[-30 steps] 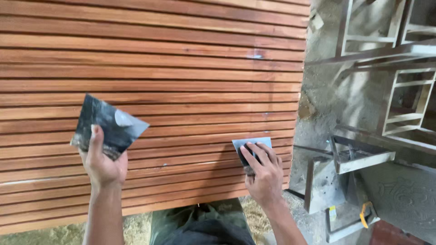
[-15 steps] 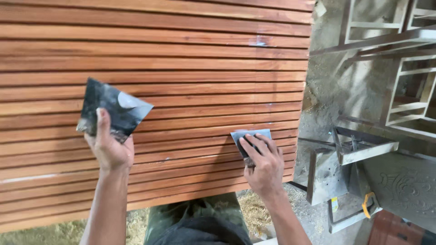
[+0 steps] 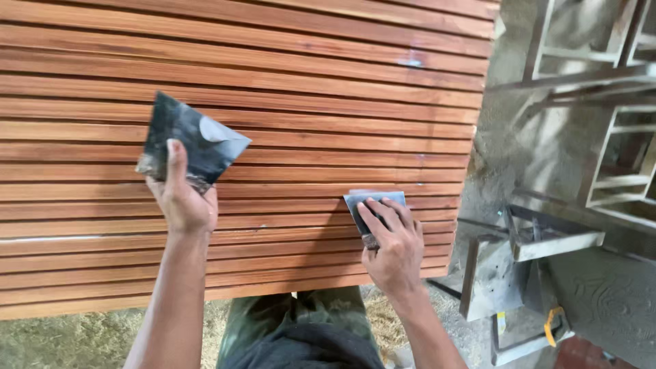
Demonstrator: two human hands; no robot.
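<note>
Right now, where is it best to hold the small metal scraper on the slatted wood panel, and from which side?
Probably by its lower part, from below: the right hand already covers that part of the scraper, fingers spread flat on the blade, leaving its upper edge free against the slatted panel.

You have two hands on one slatted wooden panel. Your left hand grips one dark metal plate; under your right hand's fingers lies one scraper blade.

Left hand is holding a metal plate over the slatted panel; scraper is sitting right of it, metal frames further right.
</note>
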